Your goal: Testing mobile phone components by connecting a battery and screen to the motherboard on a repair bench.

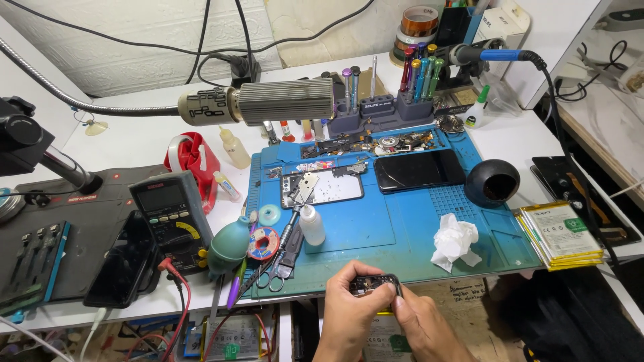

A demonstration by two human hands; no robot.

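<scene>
**A:** Where are the hands?

**B:** Low at the bench's front edge, close together. The left hand [350, 310] pinches a small dark circuit module [373, 282], its long axis running left to right. The right hand [419, 323] closes on the module's right end; whether it also holds a tool, the view does not tell.

**A:** And beyond?

**B:** Just past them lies the blue work mat [402, 224], with a crumpled tissue [454, 241] to the right and a small white squeeze bottle [311, 224] to the left.

A bare stretch of the blue mat [389, 234] lay open ahead, between the squeeze bottle [311, 224] and crumpled tissue [454, 241]; scissors [272, 276] crowded its left front corner.
</scene>
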